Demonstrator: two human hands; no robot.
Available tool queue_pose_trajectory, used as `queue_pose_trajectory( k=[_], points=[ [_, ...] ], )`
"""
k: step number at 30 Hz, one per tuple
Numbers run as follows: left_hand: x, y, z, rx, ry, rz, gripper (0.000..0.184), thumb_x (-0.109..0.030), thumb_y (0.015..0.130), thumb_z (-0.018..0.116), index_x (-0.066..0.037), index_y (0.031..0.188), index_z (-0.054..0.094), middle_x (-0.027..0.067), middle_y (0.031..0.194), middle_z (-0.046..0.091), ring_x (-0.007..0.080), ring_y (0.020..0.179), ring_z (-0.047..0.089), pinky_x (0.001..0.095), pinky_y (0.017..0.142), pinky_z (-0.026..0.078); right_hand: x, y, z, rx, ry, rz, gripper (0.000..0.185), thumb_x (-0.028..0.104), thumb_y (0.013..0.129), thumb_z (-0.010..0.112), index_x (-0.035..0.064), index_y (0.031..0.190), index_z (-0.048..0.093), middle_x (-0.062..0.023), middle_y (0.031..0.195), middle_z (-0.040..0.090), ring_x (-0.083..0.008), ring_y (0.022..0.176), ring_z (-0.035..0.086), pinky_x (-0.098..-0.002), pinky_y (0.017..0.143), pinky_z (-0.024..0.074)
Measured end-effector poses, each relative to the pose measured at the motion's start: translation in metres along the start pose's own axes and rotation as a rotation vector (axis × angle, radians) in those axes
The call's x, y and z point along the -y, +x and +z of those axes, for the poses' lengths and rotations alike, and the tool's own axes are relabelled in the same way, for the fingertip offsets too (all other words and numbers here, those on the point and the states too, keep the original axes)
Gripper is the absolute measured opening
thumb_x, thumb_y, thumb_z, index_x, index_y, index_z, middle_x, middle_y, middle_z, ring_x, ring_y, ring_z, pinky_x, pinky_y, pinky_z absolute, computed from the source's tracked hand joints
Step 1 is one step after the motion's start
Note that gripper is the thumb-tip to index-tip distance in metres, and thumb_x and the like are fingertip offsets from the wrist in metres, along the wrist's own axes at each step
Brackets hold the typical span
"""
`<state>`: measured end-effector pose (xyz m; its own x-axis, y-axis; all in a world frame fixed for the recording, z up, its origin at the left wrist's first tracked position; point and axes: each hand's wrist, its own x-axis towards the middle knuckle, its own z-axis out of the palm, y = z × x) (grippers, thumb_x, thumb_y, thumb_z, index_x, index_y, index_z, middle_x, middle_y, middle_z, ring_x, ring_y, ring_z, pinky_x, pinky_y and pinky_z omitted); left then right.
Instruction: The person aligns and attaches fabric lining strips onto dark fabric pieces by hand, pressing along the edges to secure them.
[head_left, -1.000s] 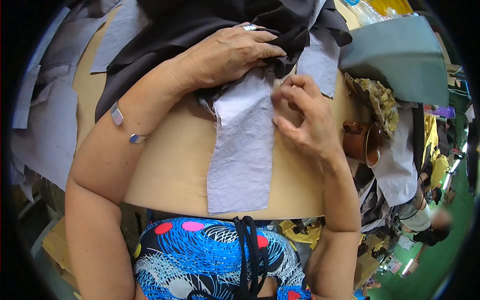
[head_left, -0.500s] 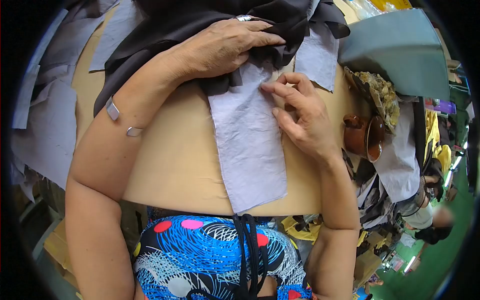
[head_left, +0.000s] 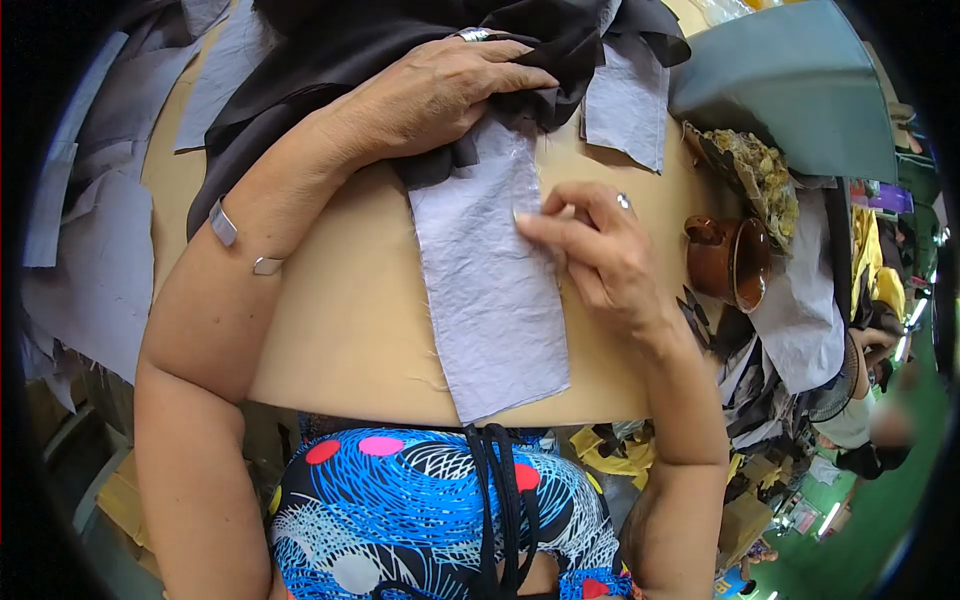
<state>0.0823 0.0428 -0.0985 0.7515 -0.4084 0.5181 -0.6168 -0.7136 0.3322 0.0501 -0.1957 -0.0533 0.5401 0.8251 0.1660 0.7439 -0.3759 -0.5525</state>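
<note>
My left hand [head_left: 440,90] lies palm down on bunched dark cloth [head_left: 300,75], fingers stretched over its folds. From under this cloth a pale lavender fabric strip [head_left: 490,300] runs towards me, creased, with frayed edges. At the strip's right edge is my right hand [head_left: 605,245], its fingers bent and their tips drawn together in a pinch. Whatever may be between those fingertips is too small to make out. Loose threads stand off the strip's edges.
The tan tabletop [head_left: 320,350] bears more lavender pieces [head_left: 625,105] and, at the left, larger lavender cloth [head_left: 95,265]. To the right stand a brown mug [head_left: 712,262], a box of tangled scraps [head_left: 755,170] and a grey-blue bin [head_left: 790,85]. Another person sits far right.
My right hand has moved down along the strip's edge and turned, its fingertips closing in. The left hand stays on the dark cloth. The view has shifted slightly.
</note>
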Motion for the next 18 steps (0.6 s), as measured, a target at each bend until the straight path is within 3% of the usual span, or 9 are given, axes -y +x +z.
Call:
queue_pose_trajectory(
  k=[4,7,11,15,18],
  points=[
    [0.002,0.0,0.002,0.004,-0.028,0.005,0.046,0.003,0.076,0.05,-0.013,0.119,0.057,0.0179,0.123,0.054,0.0319,0.111,0.053,0.0388,0.094,0.043,-0.007,0.008,-0.002,-0.066,0.097,-0.065,0.03,-0.003,0.073,0.058,0.0088,0.101,0.065,-0.0083,0.095,0.053,-0.0257,0.083,0.055,-0.0369,0.072,0.0431],
    [0.001,-0.001,0.0,0.02,-0.004,-0.036,0.046,0.002,0.077,0.051,-0.016,0.12,0.057,0.0176,0.124,0.053,0.0311,0.114,0.051,0.0392,0.097,0.041,0.001,0.016,0.007,-0.136,-0.094,-0.015,0.029,-0.003,0.072,0.058,0.0065,0.099,0.064,-0.009,0.095,0.054,-0.0258,0.08,0.054,-0.0366,0.071,0.0435],
    [0.001,0.0,0.0,0.022,-0.033,-0.037,0.046,0.002,0.078,0.051,-0.016,0.12,0.057,0.0181,0.124,0.053,0.0312,0.115,0.051,0.0392,0.098,0.04,0.01,-0.017,0.005,-0.064,-0.231,-0.108,0.031,-0.004,0.07,0.058,0.0045,0.099,0.063,-0.0106,0.096,0.054,-0.0275,0.077,0.053,-0.0366,0.071,0.0448],
    [0.001,-0.001,0.004,0.02,0.009,-0.041,0.046,0.001,0.078,0.051,-0.016,0.12,0.057,0.0182,0.124,0.053,0.0314,0.115,0.051,0.0391,0.098,0.04,0.013,-0.021,0.0,-0.023,-0.024,-0.066,0.033,-0.002,0.072,0.056,0.0047,0.104,0.061,-0.0112,0.097,0.054,-0.0276,0.074,0.055,-0.0369,0.07,0.0453],
    [0.001,-0.001,0.003,0.013,0.021,-0.031,0.045,0.001,0.079,0.051,-0.016,0.121,0.056,0.0184,0.124,0.053,0.0317,0.115,0.05,0.0393,0.098,0.04,0.013,-0.005,0.005,-0.053,-0.135,0.044,0.033,0.0,0.074,0.055,0.0053,0.106,0.06,-0.0111,0.099,0.053,-0.0277,0.078,0.055,-0.0365,0.071,0.0457]
  ],
)
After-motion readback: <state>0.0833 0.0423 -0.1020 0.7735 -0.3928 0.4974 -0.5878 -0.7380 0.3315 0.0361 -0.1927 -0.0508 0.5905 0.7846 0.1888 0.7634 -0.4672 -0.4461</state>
